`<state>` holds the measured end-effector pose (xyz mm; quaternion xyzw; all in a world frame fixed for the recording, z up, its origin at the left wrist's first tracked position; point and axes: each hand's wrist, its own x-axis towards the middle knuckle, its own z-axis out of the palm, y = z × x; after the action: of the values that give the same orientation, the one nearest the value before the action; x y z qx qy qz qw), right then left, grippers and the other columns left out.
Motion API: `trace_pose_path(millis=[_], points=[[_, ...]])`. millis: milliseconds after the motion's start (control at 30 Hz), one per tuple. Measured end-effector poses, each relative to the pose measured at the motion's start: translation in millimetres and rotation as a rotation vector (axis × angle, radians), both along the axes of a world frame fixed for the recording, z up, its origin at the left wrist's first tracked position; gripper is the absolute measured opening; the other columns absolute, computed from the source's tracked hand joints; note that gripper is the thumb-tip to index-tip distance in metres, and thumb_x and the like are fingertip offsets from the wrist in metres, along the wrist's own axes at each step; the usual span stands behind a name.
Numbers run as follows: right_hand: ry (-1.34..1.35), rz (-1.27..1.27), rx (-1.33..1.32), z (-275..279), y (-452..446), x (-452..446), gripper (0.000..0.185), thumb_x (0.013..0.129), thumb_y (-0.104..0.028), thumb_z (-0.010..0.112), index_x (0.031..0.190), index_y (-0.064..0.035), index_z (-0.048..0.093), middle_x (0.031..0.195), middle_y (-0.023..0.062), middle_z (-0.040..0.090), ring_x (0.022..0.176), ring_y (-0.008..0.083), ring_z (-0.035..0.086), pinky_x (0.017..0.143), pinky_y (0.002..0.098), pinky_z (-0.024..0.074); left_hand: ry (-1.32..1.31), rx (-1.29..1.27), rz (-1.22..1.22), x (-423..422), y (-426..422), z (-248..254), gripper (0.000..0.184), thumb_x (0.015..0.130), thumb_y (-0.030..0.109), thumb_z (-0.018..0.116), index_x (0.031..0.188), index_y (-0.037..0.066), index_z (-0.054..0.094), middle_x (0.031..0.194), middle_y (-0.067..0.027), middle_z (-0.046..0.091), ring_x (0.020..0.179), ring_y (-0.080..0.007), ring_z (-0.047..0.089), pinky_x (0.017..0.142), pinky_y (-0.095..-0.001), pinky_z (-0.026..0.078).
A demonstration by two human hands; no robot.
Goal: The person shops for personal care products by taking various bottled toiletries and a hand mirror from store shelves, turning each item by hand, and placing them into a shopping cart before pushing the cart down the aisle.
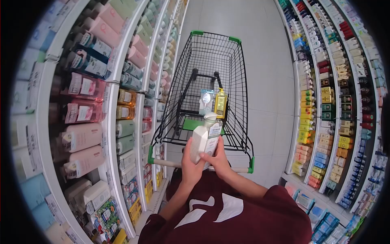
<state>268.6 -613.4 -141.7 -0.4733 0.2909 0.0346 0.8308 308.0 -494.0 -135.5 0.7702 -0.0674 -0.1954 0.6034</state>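
The white bottle (208, 139) stood over the cart handle (239, 170), clasped on its left by the left hand (192, 163) and on its right by the right hand (217, 159), fingers pressed against it, some hidden from me.

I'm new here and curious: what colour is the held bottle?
The bottle is creamy white, clearest in the head view.

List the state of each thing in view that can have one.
White bottle: held in both hands.
Left hand: gripping the bottle.
Right hand: gripping the bottle.
Shopping cart: partly loaded.
Yellow bottle: inside the cart.
Pale pack: inside the cart.
Left shelves: stocked.
Right shelves: stocked.
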Motion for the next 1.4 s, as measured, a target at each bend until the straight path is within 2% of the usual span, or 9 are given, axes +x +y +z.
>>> trace_pose_path(millis=[100, 167, 267, 367, 533, 800, 1033, 1333, 1400], points=[[0.024, -0.094, -0.132, -32, -24, 20, 0.094, 0.073, -0.016, 0.084, 0.145, -0.0068, 0.025, 0.131, 0.0115, 0.048, 0.125, 0.0234, 0.048, 0.106, 0.039, 0.041, 0.025, 0.055, -0.014, 13, -33, -40, 0.078, 0.081, 0.001, 0.072, 0.148, -0.003, 0.032, 0.141, -0.0232, 0.048, 0.131, -0.0301, 0.048, 0.107, -0.0412, 0.04], [0.047, -0.08, -0.241, -55, -49, 42, 0.107, 0.072, -0.01, 0.084, 0.15, -0.0016, 0.012, 0.135, 0.018, 0.044, 0.125, 0.0264, 0.048, 0.104, 0.0392, 0.044, -0.042, 0.147, -0.072, 29, -59, -44, 0.084, 0.078, 0.001, 0.074, 0.149, -0.003, 0.029, 0.142, -0.0286, 0.045, 0.133, -0.0404, 0.046, 0.108, -0.0449, 0.039], [0.117, -0.107, -0.246, -86, -85, 78, 0.093, 0.075, -0.012, 0.082, 0.145, -0.0025, 0.022, 0.13, 0.0155, 0.05, 0.118, 0.025, 0.054, 0.099, 0.0379, 0.0474, -0.087, 0.146, -0.122, 55, -93, -78, 0.081, 0.081, 0.005, 0.071, 0.15, -0.001, 0.029, 0.144, -0.0308, 0.041, 0.135, -0.0464, 0.041, 0.11, -0.0462, 0.038], [0.231, -0.06, -0.213, -172, -120, 99, 0.077, 0.079, -0.014, 0.077, 0.141, -0.0032, 0.032, 0.123, 0.0146, 0.057, 0.11, 0.0235, 0.059, 0.091, 0.0381, 0.0513, -0.081, 0.275, -0.305, 87, -106, -114, 0.077, 0.084, 0.008, 0.068, 0.15, -0.001, 0.029, 0.147, -0.0286, 0.039, 0.135, -0.0445, 0.041, 0.11, -0.0449, 0.038], [0.412, -0.133, -0.138, -272, -135, 140, 0.079, 0.074, -0.015, 0.081, 0.135, 0.0031, 0.035, 0.12, 0.0183, 0.058, 0.105, 0.028, 0.062, 0.087, 0.0371, 0.0537, 0.148, 0.354, -0.287, 103, -84, -191, 0.053, 0.087, 0.014, 0.064, 0.137, 0.004, 0.052, 0.132, -0.0221, 0.058, 0.123, -0.0389, 0.055, 0.103, -0.0443, 0.044], [0.637, -0.049, -0.546, -450, -120, 186, 0.092, 0.065, -0.023, 0.087, 0.135, 0.004, 0.032, 0.122, 0.0214, 0.057, 0.11, 0.0337, 0.06, 0.091, 0.0415, 0.0519, 0.097, 0.775, -0.688, 74, -60, -219, 0.046, 0.087, 0.025, 0.066, 0.127, 0.004, 0.058, 0.112, -0.0184, 0.066, 0.099, -0.0362, 0.065, 0.085, -0.0506, 0.05], [0.551, 0.12, -0.75, -491, -95, 244, 0.105, 0.063, -0.031, 0.088, 0.137, 0.0061, 0.024, 0.133, 0.0346, 0.044, 0.124, 0.0471, 0.047, 0.105, 0.049, 0.0421, 0.089, 0.85, -0.739, 74, -75, -227, 0.045, 0.088, 0.026, 0.066, 0.128, 0.007, 0.057, 0.107, -0.0147, 0.063, 0.094, -0.0324, 0.067, 0.084, -0.0512, 0.047], [0.851, 0.149, -0.873, -502, -56, 255, 0.108, 0.065, -0.039, 0.088, 0.14, 0.0004, 0.021, 0.137, 0.0265, 0.042, 0.123, 0.0447, 0.048, 0.105, 0.0512, 0.0416, 0.117, 0.828, -0.734, 75, -81, -222, 0.05, 0.088, 0.025, 0.065, 0.133, 0.007, 0.054, 0.11, -0.0165, 0.06, 0.099, -0.0341, 0.065, 0.089, -0.0521, 0.044], [0.772, 0.194, -0.957, -492, -62, 246, 0.091, 0.074, -0.044, 0.082, 0.136, 0.0013, 0.034, 0.133, 0.0256, 0.046, 0.123, 0.0441, 0.048, 0.103, 0.0511, 0.0422, 0.129, 0.81, -0.727, 78, -83, -219, 0.05, 0.088, 0.025, 0.065, 0.133, 0.007, 0.053, 0.11, -0.0166, 0.06, 0.101, -0.0341, 0.064, 0.089, -0.0524, 0.044]])
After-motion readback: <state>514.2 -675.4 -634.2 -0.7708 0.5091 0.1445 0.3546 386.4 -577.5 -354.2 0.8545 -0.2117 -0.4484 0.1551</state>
